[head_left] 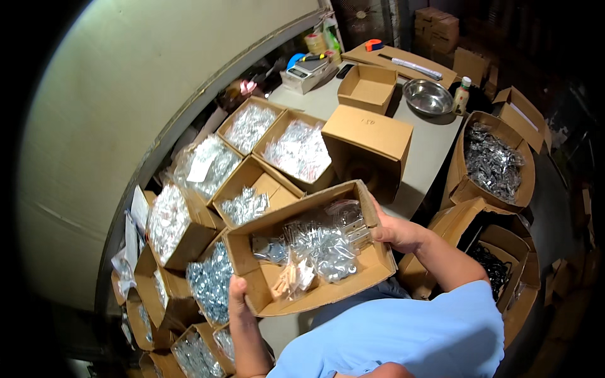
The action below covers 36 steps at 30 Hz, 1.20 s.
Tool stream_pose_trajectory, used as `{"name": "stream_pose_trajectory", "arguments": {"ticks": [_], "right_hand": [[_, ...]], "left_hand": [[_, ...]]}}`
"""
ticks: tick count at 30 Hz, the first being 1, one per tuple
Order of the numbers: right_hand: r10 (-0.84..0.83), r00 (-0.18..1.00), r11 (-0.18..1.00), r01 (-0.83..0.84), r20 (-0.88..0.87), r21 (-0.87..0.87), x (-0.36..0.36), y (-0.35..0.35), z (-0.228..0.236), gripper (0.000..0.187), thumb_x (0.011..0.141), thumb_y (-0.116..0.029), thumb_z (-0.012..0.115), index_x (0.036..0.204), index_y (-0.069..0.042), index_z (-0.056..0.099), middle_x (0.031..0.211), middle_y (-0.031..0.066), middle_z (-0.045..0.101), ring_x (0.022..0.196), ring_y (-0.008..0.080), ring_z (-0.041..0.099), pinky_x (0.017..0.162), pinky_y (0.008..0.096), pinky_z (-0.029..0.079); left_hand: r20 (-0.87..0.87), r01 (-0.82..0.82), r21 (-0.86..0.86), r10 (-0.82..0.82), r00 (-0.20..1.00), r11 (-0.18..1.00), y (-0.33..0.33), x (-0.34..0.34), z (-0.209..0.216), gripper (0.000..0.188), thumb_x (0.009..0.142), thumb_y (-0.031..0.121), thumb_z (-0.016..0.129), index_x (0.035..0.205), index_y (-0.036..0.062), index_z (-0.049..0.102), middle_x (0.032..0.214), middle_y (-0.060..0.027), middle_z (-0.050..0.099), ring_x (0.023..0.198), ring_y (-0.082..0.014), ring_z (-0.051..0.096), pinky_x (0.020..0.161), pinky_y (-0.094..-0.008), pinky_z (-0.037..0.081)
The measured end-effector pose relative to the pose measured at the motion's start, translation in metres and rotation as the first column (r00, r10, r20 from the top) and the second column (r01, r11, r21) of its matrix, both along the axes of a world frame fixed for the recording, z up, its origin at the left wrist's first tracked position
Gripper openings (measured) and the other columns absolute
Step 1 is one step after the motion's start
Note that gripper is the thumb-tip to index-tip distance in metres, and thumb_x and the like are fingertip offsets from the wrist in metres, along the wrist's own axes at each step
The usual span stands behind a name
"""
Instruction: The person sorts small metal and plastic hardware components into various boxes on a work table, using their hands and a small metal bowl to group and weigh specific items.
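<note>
An open cardboard box (372,261) is held tilted in front of my body. Clear plastic bags of small metal parts (321,246) lie inside it, along with a small bag of beige pegs (287,280). My left hand (238,297) is closed on the box's near left corner, thumb showing at the wall. On the opposite side my right hand (396,230) grips the right wall, its thumb over the rim. Fingers of both hands are partly hidden behind the cardboard. Just beyond the held box sits another open box (277,179) with small bagged metal parts.
Several boxes of bagged parts crowd the left, including one with bluish metal pieces (211,283). A closed carton (372,132), an open carton (368,88), a steel bowl (428,97), a bottle (462,94) and a scale (305,75) stand farther back. Right: a box of metal parts (495,164).
</note>
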State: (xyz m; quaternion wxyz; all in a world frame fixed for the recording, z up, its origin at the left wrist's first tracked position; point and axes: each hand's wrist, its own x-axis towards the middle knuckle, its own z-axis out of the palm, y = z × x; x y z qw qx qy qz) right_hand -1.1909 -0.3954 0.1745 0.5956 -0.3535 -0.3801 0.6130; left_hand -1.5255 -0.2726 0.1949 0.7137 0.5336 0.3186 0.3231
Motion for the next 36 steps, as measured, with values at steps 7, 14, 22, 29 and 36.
{"name": "stream_pose_trajectory", "arguments": {"ticks": [7, 14, 22, 29, 36], "right_hand": [[-0.362, 0.814, 0.912, 0.409, -0.453, 0.005, 0.094, -0.021, 0.05, 0.036, 0.081, -0.028, 0.056, 0.102, 0.001, 0.054, 0.085, 0.0121, 0.062, 0.074, 0.023, 0.063, 0.073, 0.0354, 0.053], [-0.82, 0.558, 0.545, 0.829, -0.129, 0.125, 0.249, -0.007, 0.092, 0.061, 0.079, -0.031, 0.054, 0.128, 0.0, 0.037, 0.111, 0.0146, 0.054, 0.1, 0.0275, 0.055, 0.085, 0.0399, 0.047], [-0.436, -0.482, -0.312, 0.873, 0.76, 0.375, 0.41, 0.071, 0.015, 0.09, 0.06, -0.039, 0.069, 0.137, -0.03, 0.024, 0.121, 0.0281, 0.038, 0.113, 0.0414, 0.04, 0.095, 0.0481, 0.034], [-0.059, -0.679, 0.022, 0.732, 0.731, 0.681, 0.449, 0.132, -0.056, 0.083, 0.061, -0.034, 0.069, 0.134, -0.037, 0.03, 0.115, 0.015, 0.039, 0.103, 0.0386, 0.043, 0.092, 0.0462, 0.037], [-0.1, -0.786, 0.542, 0.471, 0.61, 0.696, 0.445, 0.137, -0.088, 0.088, 0.054, -0.025, 0.077, 0.131, -0.038, 0.035, 0.122, 0.0116, 0.04, 0.107, 0.0345, 0.042, 0.091, 0.0456, 0.036]], "left_hand": [[0.225, 0.049, 0.016, -0.051, 0.973, 0.999, 0.039, 0.099, 0.078, 0.052, 0.095, 0.046, 0.032, 0.125, 0.0038, 0.037, 0.112, -0.0127, 0.053, 0.095, -0.0185, 0.058, 0.064, -0.0282, 0.055], [-0.259, 0.114, -0.171, -0.157, 0.953, 0.979, 0.035, 0.111, -0.032, 0.05, 0.089, 0.029, 0.056, 0.127, 0.005, 0.034, 0.105, -0.0091, 0.055, 0.079, -0.0157, 0.058, 0.067, -0.0257, 0.047], [-0.509, -0.032, -0.343, -0.157, 0.846, 0.939, 0.021, 0.094, -0.127, 0.056, 0.084, 0.025, 0.063, 0.128, 0.007, 0.033, 0.102, -0.0068, 0.053, 0.077, -0.0127, 0.055, 0.07, -0.0283, 0.046], [-0.565, -0.176, -0.419, -0.104, 0.818, 0.891, 0.03, 0.104, -0.149, 0.055, 0.084, 0.022, 0.063, 0.127, 0.0069, 0.034, 0.096, -0.0065, 0.053, 0.076, -0.0122, 0.054, 0.067, -0.0276, 0.046], [-0.516, -0.179, -0.386, -0.05, 0.855, 0.905, 0.044, 0.115, -0.163, 0.059, 0.085, 0.019, 0.063, 0.13, 0.0079, 0.027, 0.096, -0.0055, 0.053, 0.08, -0.0147, 0.055, 0.07, -0.0269, 0.047]]}}
